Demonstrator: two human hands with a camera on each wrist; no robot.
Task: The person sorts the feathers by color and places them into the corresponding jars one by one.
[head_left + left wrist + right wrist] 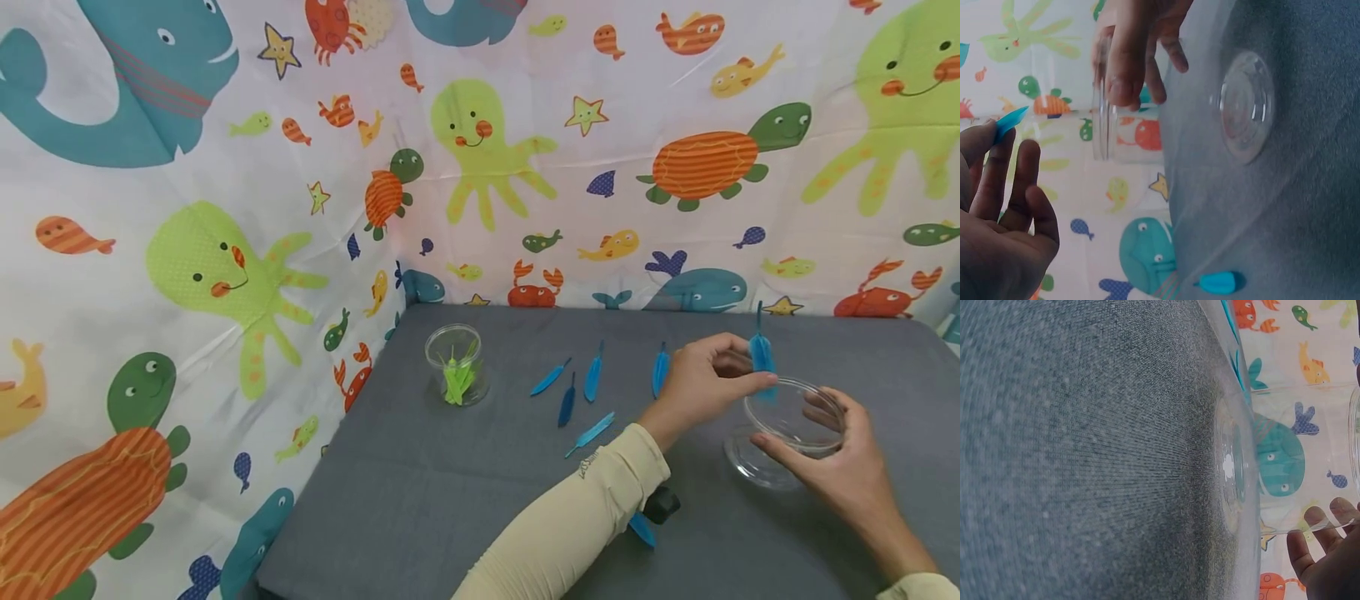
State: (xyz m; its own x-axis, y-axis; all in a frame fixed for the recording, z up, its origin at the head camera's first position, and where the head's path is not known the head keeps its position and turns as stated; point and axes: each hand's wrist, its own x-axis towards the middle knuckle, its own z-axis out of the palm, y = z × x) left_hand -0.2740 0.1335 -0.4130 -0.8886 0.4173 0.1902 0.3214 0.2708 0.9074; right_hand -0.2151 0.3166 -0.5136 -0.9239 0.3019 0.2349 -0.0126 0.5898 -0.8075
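Feather [761, 354]: blue, in left hand [697, 383], up over mouth of jar [795, 421]; left wrist view shows a gap between feather and rim. Thin shaft end up, broad end down.
Why pinched: light, flimsy thing, so thumb and fingertip are probably enough; a full fist would likely crush it.
Why jar raised: right hand [855, 454] holds it off table [435, 492], roughly upright, mouth up; probably to bring rim near the feather.
Why side grip: thumb and fingers go round the outside near the rim, which leaves the mouth uncovered.
Left hand: thumb and fingertip closed on feather; other fingers loosely bent, spread, touching nothing.
Right hand: partly open, curved to jar's width, thumb one side, fingers the other; grips jar only.
Lid: clear round piece [757, 467], looks like a lid, flat on table below jar, not touching it; probably put there to keep it handy.
Loose feathers [592, 375]: blue, scattered flat left of left hand, one just beside left sleeve [566, 508]; spread out, so likely easy to pick singly.
Tub [486, 383]: clear, upright, well apart at far left; green feathers [459, 383] inside, colours apart here.
Backdrop: sea-animal cloth [502, 58] behind table.
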